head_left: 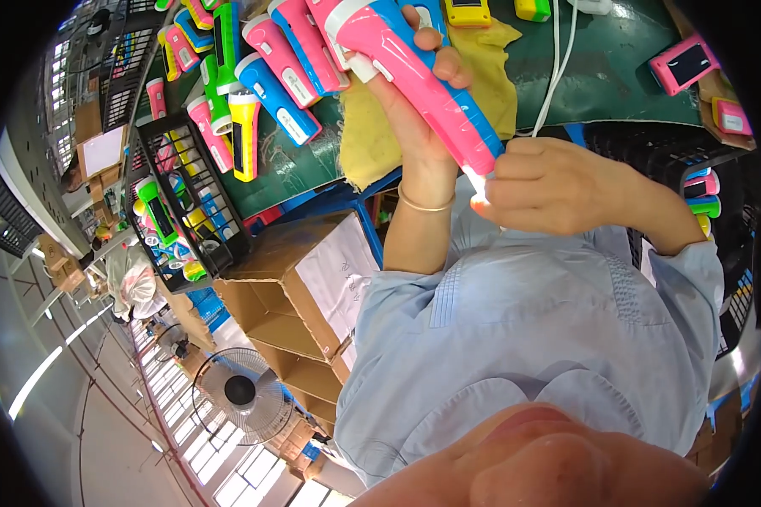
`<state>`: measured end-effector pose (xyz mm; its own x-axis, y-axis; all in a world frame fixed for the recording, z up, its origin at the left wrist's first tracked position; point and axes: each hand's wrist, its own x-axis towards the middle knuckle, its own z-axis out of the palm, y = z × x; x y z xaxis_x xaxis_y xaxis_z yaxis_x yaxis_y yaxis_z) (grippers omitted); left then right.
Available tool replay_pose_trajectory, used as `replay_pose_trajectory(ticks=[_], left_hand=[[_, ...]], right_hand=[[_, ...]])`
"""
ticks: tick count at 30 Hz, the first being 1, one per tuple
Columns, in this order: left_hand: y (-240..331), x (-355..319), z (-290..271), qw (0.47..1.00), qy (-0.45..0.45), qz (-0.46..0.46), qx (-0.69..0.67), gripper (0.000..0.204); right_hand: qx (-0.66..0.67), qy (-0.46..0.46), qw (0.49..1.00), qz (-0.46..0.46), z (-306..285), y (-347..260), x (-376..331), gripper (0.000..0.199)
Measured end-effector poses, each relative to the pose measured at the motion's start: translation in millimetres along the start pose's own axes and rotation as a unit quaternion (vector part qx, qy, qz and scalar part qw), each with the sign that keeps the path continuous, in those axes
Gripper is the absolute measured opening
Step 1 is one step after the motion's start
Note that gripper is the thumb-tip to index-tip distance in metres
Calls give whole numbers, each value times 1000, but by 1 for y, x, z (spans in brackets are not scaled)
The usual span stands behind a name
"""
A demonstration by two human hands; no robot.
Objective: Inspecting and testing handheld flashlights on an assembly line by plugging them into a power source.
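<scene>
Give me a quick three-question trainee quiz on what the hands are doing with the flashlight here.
1. True or false: the left hand grips the pink and blue flashlight by its body.
2. Where is the right hand? A) on the black basket B) at the flashlight's lower end C) on the cardboard box
3. What colour is the cloth behind the flashlight?
Key: 1 true; 2 B; 3 yellow.

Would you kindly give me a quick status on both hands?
Left hand grips pink-and-blue flashlight. Right hand pinches its lower end. Nothing between them.
</scene>
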<state>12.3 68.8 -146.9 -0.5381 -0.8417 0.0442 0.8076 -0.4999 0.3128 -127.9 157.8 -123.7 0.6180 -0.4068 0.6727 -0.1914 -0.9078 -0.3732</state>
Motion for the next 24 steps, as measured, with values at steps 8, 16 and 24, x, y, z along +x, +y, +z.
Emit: replay_pose_trajectory(ticks=[8,16,24], left_hand=[[-5,6,9,860,-112,226,444,75],[2,0,23,923,36,110,368,20],[-2,-1,29,904,60,80,416,17]], right_hand=[[3,256,871,420,21,8,15,51],[182,167,841,481,3,25,-15,28],[184,161,836,491,-10,24,-23,24]])
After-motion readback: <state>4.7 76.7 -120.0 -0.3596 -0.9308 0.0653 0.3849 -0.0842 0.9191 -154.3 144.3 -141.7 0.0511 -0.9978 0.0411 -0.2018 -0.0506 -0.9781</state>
